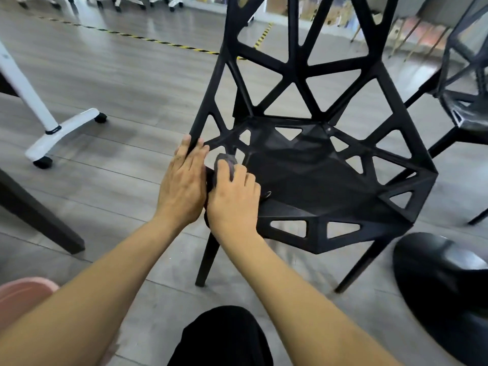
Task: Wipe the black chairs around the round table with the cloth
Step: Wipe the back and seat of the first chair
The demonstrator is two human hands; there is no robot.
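Your right hand closes on the grey cloth at the black chair seat's left edge; your left hand grips the frame. Cloth could snag in the seat's cutouts. The second chair beyond waits.

Two bare forearms are seen entering from the bottom edge, with no sleeves, watch or bracelet on either. The left hand and the right hand are shown ungloved, no rings being visible. Lower down, black trousers are worn, one dark-clad knee being caught at centre bottom.
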